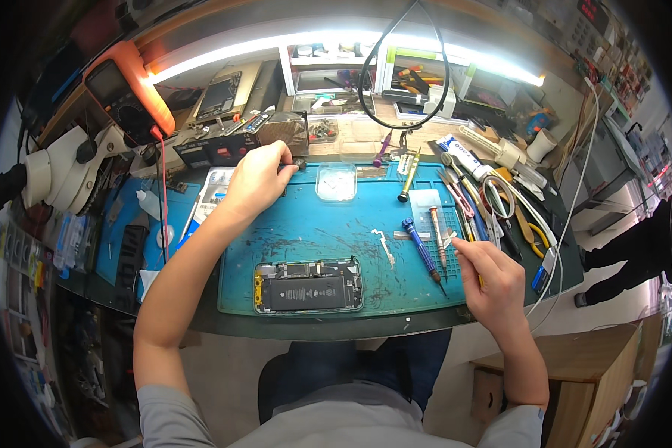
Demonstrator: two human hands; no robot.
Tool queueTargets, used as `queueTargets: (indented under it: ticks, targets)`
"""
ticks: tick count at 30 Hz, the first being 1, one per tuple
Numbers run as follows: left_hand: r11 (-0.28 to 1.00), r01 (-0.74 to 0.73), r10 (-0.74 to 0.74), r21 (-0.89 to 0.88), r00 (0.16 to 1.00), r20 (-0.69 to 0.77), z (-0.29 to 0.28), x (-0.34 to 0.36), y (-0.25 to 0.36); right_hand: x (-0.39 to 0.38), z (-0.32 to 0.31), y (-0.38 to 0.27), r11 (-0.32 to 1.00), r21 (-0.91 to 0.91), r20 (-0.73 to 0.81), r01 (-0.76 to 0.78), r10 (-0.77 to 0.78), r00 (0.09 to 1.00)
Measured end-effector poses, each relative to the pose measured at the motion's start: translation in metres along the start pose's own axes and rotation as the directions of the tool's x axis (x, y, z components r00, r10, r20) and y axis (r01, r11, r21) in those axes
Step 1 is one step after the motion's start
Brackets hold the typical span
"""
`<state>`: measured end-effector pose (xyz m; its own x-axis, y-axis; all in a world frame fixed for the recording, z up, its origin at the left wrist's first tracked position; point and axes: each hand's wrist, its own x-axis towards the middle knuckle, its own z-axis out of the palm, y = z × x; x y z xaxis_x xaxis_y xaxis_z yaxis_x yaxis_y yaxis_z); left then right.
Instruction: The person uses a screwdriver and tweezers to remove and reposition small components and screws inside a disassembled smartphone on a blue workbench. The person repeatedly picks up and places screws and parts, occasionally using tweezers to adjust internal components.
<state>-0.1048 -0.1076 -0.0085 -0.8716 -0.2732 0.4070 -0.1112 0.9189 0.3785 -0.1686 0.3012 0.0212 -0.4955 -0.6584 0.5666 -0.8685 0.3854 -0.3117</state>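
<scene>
My left hand reaches to the back edge of the blue work mat. Its fingers are curled in beside a small dark object; whether they grip anything is hidden. Over the mat's right side, my right hand has thumb and fingers pinched together. A small pale piece shows at those fingertips, too small to name. Just left of that hand lie a blue screwdriver and a slimmer brown-and-silver screwdriver. An opened phone with its black battery exposed lies flat near the front edge, touched by neither hand.
A clear plastic box stands at the mat's back. Thin white strips lie mid-mat. Pliers and other tools crowd the right. An orange multimeter and a microscope stand left. A black cable loop hangs overhead.
</scene>
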Motion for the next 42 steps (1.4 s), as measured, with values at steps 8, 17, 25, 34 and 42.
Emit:
queueTargets:
  ticks: [8, 17, 25, 34, 42]
  targets:
    - [0.98, 0.189, -0.197, 0.062, 0.965, 0.171, -0.014, 0.009, 0.026, 0.016, 0.01, -0.006, 0.996, 0.038, -0.024, 0.075, -0.074, 0.997]
    - [0.976, 0.067, -0.083, 0.208, 0.994, 0.073, 0.002, 0.014, 0.019, 0.053, 0.055, -0.035, 0.963, 0.2, 0.146, 0.18, -0.211, 0.967]
    - [0.992, -0.052, 0.047, 0.111, 0.998, 0.043, 0.006, 0.011, 0.006, 0.102, 0.131, -0.042, 0.952, 0.267, 0.384, 0.15, -0.247, 0.889]
    - [0.995, -0.093, 0.088, 0.026, 0.985, 0.151, 0.002, 0.013, -0.008, 0.105, 0.132, -0.036, 0.97, 0.179, 0.37, 0.168, -0.224, 0.902]
    - [0.982, -0.169, 0.153, 0.084, 0.974, 0.167, -0.009, 0.018, -0.009, 0.108, 0.113, 0.0, 0.996, -0.043, 0.393, 0.08, -0.057, 0.918]
